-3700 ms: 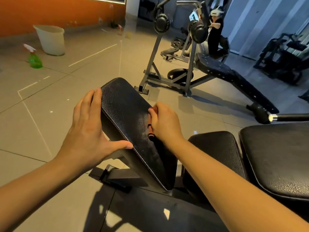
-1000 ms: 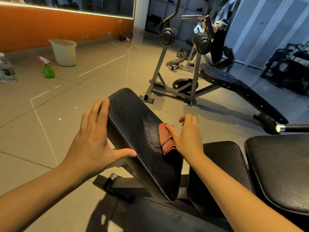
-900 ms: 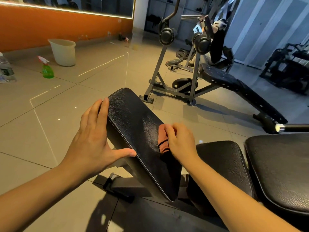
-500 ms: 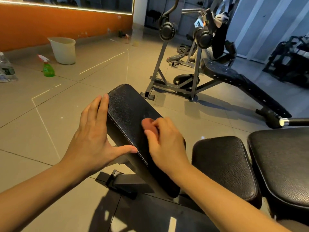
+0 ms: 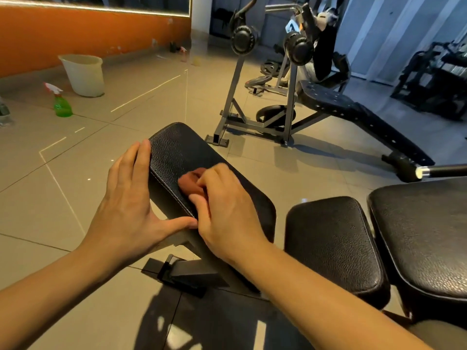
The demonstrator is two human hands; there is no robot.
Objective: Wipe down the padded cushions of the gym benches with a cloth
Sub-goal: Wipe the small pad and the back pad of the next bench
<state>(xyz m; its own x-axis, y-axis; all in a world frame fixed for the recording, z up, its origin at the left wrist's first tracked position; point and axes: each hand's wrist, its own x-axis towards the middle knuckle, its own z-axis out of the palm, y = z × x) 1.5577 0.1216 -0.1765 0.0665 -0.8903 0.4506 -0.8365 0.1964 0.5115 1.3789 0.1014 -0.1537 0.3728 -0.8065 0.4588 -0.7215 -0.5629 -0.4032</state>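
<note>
Black pebbled-leather bench cushion point(image 5: 182, 152): right hand point(image 5: 225, 210) is gripping bunched reddish-brown cloth point(image 5: 190, 183) against it; flat-fingered, unclenched left hand point(image 5: 126, 203) is bracing its edge. Firm overlapping strokes seeming advisable.

Black bumpy pad point(image 5: 177, 150) under the right hand point(image 5: 225, 210). Red-brown cloth point(image 5: 190, 181) in it. Green bottle point(image 5: 62, 106) far to its left.

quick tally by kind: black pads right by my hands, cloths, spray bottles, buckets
black pads: 3 (tilted pad, small seat pad, large pad)
cloth: 1
green spray bottle: 1
bucket: 1
total: 6
</note>
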